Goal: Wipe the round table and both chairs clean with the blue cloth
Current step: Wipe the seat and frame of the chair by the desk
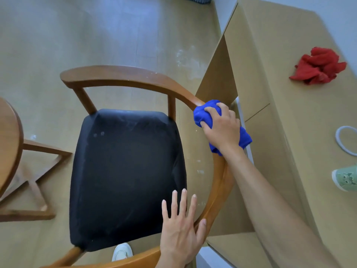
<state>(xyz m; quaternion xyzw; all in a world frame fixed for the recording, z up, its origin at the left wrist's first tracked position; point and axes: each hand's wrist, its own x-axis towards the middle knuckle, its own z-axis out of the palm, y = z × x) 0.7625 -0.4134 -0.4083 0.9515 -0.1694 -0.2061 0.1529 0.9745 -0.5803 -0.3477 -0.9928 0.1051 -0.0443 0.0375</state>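
Note:
A wooden chair [123, 76] with a curved back rail and a black padded seat [127, 171] fills the middle of the view. My right hand [222, 128] grips the bunched blue cloth [204, 113] and presses it onto the rail's right side. My left hand [181, 229] lies with straight, spread fingers on the near part of the rail, above the seat's corner. The round table [9, 144] shows only as a brown edge at the far left, with its crossed wooden base [38, 171] below.
A tan desk [280, 55] stands close against the chair's right side. On it lie a crumpled red cloth [320, 66], a white ring [345, 142] and a green cup [345, 178]. A white shoe [121, 252] shows under the seat. Pale floor [77, 35] lies beyond.

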